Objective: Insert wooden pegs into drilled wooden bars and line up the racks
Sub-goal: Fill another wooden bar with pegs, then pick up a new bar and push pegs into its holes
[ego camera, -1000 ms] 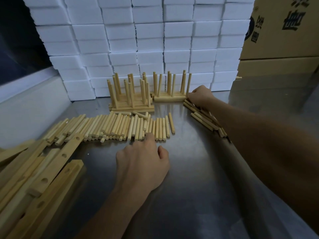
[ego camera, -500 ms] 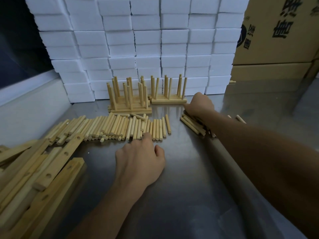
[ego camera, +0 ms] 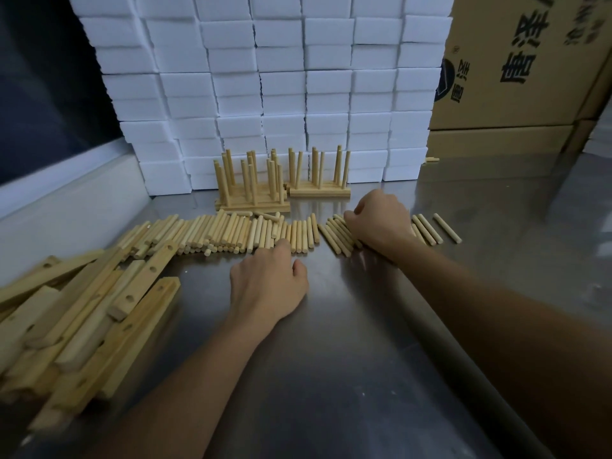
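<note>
Wooden pegs (ego camera: 231, 231) lie loose in a long row across the steel table (ego camera: 347, 376), just beyond your left hand (ego camera: 268, 286) and running away to its left. That hand rests knuckles-up with its fingers curled under; the fingertips meet the near ends of the pegs at the right end of the row, but whether they pinch a peg is hidden by the back of the hand, so I cannot tell.

Your right hand (ego camera: 381, 223) lies further out and to the right, palm down on a smaller batch of pegs (ego camera: 337, 238) that slant across the table. Its fingers bend down onto them; pegs stick out from under it on both sides, and three more (ego camera: 430, 228) lie just to its right. Whether it grips any or only presses on them cannot be made out.

Straight beyond your two hands stand two finished racks (ego camera: 251, 187), pegs upright in their bars, the left one nearer to you and the right one (ego camera: 319, 180) touching it at the corner, set back against a wall of white foam blocks (ego camera: 265, 77).

Well to the left of your left hand, the drilled bars (ego camera: 99, 309) lie in a loose heap, holes showing on several. Cardboard boxes (ego camera: 516, 61) stand beyond and to the right of your right hand.
</note>
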Motion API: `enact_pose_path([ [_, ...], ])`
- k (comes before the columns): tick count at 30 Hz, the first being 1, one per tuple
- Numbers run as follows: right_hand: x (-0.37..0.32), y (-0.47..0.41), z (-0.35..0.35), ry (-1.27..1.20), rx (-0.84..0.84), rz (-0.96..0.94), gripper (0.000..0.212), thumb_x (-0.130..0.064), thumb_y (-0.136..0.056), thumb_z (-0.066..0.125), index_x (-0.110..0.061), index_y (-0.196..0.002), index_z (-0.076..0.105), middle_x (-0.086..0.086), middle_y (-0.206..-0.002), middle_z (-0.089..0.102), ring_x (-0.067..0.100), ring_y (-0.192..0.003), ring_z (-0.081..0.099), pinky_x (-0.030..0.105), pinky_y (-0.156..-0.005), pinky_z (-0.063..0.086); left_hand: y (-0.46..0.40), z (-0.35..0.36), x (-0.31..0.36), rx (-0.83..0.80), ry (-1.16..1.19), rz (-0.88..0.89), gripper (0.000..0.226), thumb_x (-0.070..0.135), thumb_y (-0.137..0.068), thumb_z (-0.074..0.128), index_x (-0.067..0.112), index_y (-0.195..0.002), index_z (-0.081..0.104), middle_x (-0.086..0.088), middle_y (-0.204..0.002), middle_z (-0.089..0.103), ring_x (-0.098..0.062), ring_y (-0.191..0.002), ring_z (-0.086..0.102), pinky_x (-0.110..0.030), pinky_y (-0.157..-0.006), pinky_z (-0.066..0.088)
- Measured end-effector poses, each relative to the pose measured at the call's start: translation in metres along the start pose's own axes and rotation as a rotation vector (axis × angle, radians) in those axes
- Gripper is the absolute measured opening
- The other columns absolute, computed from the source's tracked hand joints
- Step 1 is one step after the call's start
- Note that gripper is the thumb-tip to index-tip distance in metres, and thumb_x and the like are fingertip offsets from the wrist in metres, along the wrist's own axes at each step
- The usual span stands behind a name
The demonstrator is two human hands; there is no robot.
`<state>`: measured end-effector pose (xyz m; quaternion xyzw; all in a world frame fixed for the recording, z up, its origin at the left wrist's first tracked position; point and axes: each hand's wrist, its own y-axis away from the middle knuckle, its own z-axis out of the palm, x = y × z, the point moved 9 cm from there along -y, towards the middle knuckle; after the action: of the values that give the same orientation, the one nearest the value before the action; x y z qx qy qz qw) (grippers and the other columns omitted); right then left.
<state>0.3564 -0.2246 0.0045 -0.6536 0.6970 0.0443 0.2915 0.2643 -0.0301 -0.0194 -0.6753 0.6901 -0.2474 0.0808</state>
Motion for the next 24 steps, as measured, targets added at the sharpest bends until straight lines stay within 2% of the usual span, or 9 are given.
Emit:
enact_pose_path([
  [5,0.0,0.047,-0.008,-0.114,-0.011,0.039,0.024,-0.028,-0.094,0.061,-0.013,-0.078,0.072,0.001,-0.07,0.071,0.018,-0.066,0.068,0.035,-0.069,0.061,0.01,-0.02,0.007,0.106,0.136,0.099,0.023,0.027,-0.093,0.055,0.02,-0.073,0.046,0.005,-0.056,0.047,-0.012,-0.052,0.045,-0.027,-0.047,0.025],
  [8,0.0,0.068,-0.015,-0.125,0.038,0.025,0.023,-0.025,-0.093,0.061,-0.012,-0.078,0.073,0.003,-0.071,0.071,0.018,-0.066,0.068,0.029,-0.062,0.058,0.012,-0.032,0.001,0.119,0.093,0.089,0.023,0.025,-0.094,0.055,0.022,-0.073,0.045,0.006,-0.058,0.047,-0.01,-0.053,0.047,-0.026,-0.049,0.031],
  [10,0.0,0.078,-0.017,-0.136,0.053,0.018,0.023,-0.026,-0.094,0.061,-0.013,-0.078,0.073,0.001,-0.071,0.071,0.015,-0.065,0.066,0.025,-0.058,0.053,0.01,-0.046,-0.013,0.176,0.055,0.026,0.024,0.025,-0.094,0.055,0.023,-0.072,0.045,0.006,-0.058,0.047,-0.008,-0.053,0.044,-0.028,-0.06,0.035],
  [12,-0.001,0.083,-0.017,-0.155,0.034,0.011,0.023,-0.027,-0.095,0.062,-0.014,-0.08,0.073,0.0,-0.071,0.07,0.014,-0.064,0.066,0.026,-0.061,0.056,0.009,-0.065,-0.032,0.257,-0.023,-0.066,0.02,0.027,-0.093,0.054,0.02,-0.075,0.05,0.004,-0.06,0.049,-0.012,-0.056,0.044,-0.035,-0.075,0.033],
  [14,-0.004,0.087,-0.017,-0.168,0.023,-0.004,0.021,-0.027,-0.095,0.062,-0.015,-0.081,0.073,-0.001,-0.071,0.069,0.012,-0.064,0.065,0.028,-0.065,0.058,0.009,-0.079,-0.053,0.279,-0.15,-0.154,0.018,0.03,-0.091,0.054,0.015,-0.083,0.058,-0.001,-0.073,0.055,-0.02,-0.069,0.05,-0.041,-0.082,0.034],
  [16,-0.006,0.089,-0.018,-0.184,0.025,-0.011,0.021,-0.027,-0.095,0.062,-0.015,-0.082,0.073,-0.002,-0.07,0.069,0.011,-0.064,0.064,0.03,-0.067,0.058,0.008,-0.083,-0.072,0.208,-0.287,-0.257,0.026,0.034,-0.089,0.055,0.011,-0.098,0.063,-0.01,-0.097,0.059,-0.028,-0.092,0.054,-0.046,-0.091,0.035],
  [18,-0.007,0.09,-0.017,-0.181,0.017,-0.013,0.022,-0.028,-0.095,0.062,-0.016,-0.081,0.073,-0.003,-0.069,0.068,0.012,-0.063,0.064,0.029,-0.064,0.057,0.009,-0.079,-0.088,0.078,-0.366,-0.35,0.032,0.039,-0.088,0.058,0.014,-0.108,0.061,-0.014,-0.114,0.057,-0.034,-0.107,0.054,-0.049,-0.099,0.031],
  [21,-0.002,0.091,-0.015,-0.182,0.008,0.004,0.025,-0.028,-0.094,0.062,-0.016,-0.075,0.073,-0.003,-0.066,0.068,0.012,-0.059,0.064,0.024,-0.055,0.053,0.013,-0.069,-0.104,-0.077,-0.387,-0.422,0.024,0.037,-0.085,0.063,0.02,-0.1,0.057,-0.011,-0.118,0.053,-0.034,-0.111,0.054,-0.05,-0.107,0.02],
  [24,0.002,0.09,-0.015,-0.191,0.013,0.021,0.025,-0.028,-0.093,0.063,-0.018,-0.072,0.07,-0.004,-0.064,0.067,0.011,-0.058,0.064,0.026,-0.057,0.055,0.011,-0.073,-0.107,-0.024,-0.398,-0.403,0.017,0.024,-0.082,0.067,0.019,-0.097,0.06,-0.009,-0.108,0.055,-0.03,-0.102,0.057,-0.048,-0.105,0.023],
])
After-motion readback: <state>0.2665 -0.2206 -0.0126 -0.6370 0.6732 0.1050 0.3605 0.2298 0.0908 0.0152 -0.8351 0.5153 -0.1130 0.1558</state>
